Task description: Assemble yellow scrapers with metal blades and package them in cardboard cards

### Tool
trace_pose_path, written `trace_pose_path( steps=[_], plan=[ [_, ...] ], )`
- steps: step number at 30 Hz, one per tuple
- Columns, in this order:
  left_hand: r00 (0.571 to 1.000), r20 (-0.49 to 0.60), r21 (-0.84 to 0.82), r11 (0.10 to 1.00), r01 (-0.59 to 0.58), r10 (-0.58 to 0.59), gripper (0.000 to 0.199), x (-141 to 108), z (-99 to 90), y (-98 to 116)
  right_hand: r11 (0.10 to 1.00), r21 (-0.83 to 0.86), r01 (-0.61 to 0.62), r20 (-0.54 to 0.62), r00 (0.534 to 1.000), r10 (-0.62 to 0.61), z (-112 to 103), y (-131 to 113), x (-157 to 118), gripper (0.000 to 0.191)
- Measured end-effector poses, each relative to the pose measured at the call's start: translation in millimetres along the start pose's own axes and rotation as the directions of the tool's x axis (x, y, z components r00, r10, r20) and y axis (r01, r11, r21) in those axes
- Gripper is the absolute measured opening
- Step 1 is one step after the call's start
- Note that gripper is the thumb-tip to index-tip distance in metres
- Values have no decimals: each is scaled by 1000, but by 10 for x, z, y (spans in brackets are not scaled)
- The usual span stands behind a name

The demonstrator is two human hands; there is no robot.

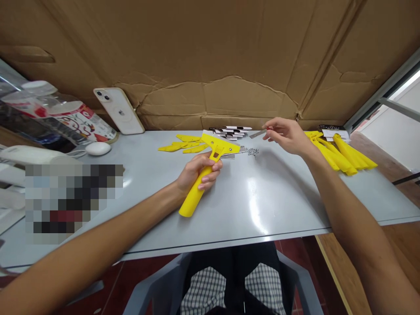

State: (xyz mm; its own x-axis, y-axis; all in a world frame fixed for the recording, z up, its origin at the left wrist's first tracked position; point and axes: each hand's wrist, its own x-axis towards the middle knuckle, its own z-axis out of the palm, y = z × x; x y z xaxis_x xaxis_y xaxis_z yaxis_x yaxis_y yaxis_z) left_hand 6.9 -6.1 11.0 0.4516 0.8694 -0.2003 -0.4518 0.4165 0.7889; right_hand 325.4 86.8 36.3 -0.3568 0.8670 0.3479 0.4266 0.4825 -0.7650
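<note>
Left hand [193,169]: closed around the handle of a yellow scraper [195,192], thumb on the upper side.
Yellow scraper: held above the worktop [288,197] near its middle – wide head pointing away from the person, round handle end toward the near edge; one screw [230,149] visible at the head's right end.
Right hand [286,132]: raised, fingertips pinching a thin metal blade [257,134]; a small red spot shows at the fingers, too small to identify.
Metal blade: just beyond the small screws, pointing left toward the scraper head.
Small screws [252,152]: loose silvery heap, right of the scraper head.
Flat metal pieces [231,156]: partly hidden by the scraper head.
Yellow plates [180,144]: several, flat, spread left of the scraper head.
Packets [236,129]: black and white, piled behind the scraper head.
Yellow handles [344,158]: a group, right of the right forearm; a black-and-white packet [334,131] behind.
Phone [118,110]: upright, leaning on the cardboard [210,57] at the back.
Plastic bottles [82,121]: left rear corner, printed labels.
Mouse [97,148]: white, in front of the bottles.
Left side: one patch pixelated – contents unreadable.
Chair [303,284]: grey-blue, below the near edge.
</note>
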Motion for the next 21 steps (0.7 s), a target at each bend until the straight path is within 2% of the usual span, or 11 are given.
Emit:
trace_pose_path(
  steps=[2, 5, 9, 11, 16, 21],
  plan=[
    [999, -38, -12, 1000, 6, -6, 27, 5, 17, -9, 989, -92, 115, 41, 993, -112, 117, -177, -53, 27],
    [994, -107, -43, 999, 14, -18, 26, 13, 51, -13, 933, -222, 285, 98, 958, -269, 261, -366, -121, 32],
    [983, -178, -84, 996, 19, -33, 26, 27, 100, -1, 855, -308, 418, 124, 908, -400, 371, -410, -162, 34],
    [978, -203, -92, 995, 25, -43, 25, 32, 120, 4, 835, -328, 441, 143, 898, -417, 408, -386, -173, 31],
    [968, -244, -92, 995, 43, -64, 23, 36, 140, 2, 799, -431, 419, 149, 907, -395, 471, -379, -220, 21],
    [974, -217, -105, 994, 39, -61, 27, 38, 111, -13, 768, -508, 390, 117, 915, -387, 482, -419, -246, 20]
  ],
)
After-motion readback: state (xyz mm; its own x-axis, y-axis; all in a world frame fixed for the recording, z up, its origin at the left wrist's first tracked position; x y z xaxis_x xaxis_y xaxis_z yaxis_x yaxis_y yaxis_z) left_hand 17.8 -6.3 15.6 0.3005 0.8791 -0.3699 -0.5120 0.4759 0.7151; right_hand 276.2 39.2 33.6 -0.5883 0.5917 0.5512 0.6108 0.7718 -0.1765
